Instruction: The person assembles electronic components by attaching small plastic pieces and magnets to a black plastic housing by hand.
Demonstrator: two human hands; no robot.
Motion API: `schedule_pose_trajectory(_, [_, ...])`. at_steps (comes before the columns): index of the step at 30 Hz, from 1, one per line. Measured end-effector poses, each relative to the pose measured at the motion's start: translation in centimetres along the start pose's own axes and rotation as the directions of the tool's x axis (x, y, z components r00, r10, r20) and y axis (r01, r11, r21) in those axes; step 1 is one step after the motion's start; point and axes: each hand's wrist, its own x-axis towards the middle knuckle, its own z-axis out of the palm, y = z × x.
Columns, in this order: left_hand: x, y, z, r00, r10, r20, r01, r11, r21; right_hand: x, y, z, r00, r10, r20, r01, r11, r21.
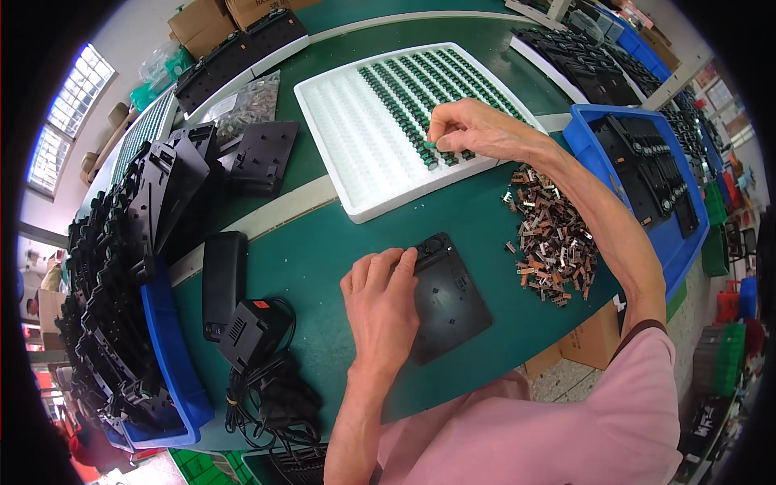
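Note:
A flat black plastic panel (453, 303) lies on the green table in front of me. My left hand (380, 299) covers its left edge, with the fingertips on its upper left corner by a round black fitting (435, 244). Over a white foam tray (356, 212), my right hand (477, 129) is closed in a pinch. A small green part (429, 146) shows at its fingertips, just above the rows of green-and-black parts (400, 101) in the tray. The left part of the tray shows bare white pockets.
Small brown-and-metal pieces (554, 242) are heaped under my right forearm. Blue bins of black panels stand at the left (174, 364) and right (687, 267). Left of my hand lie a black case (224, 275), a power adapter (257, 331) and cables. Behind sits a bag of parts (246, 105).

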Motion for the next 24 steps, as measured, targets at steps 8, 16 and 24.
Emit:
schedule_pose_trajectory(8, [0.0,-0.4,-0.5,1.000,0.002,0.011,-0.002,1.000,-0.008,-3.7,-3.7,2.5,0.994,0.100,-0.033,-0.081,0.929,0.360])
schedule_pose_trajectory(16, [-0.2,-0.5,-0.5,1.000,-0.008,0.012,0.008,1.000,-0.009,-7.5,-3.2,7.4,0.977,0.209,0.027,-0.199,0.868,0.455])
schedule_pose_trajectory(24, [-0.3,-0.7,-0.3,1.000,0.021,-0.016,-0.022,1.000,-0.009,-7.7,-4.0,9.0,0.989,0.047,-0.138,-0.038,0.997,0.067])
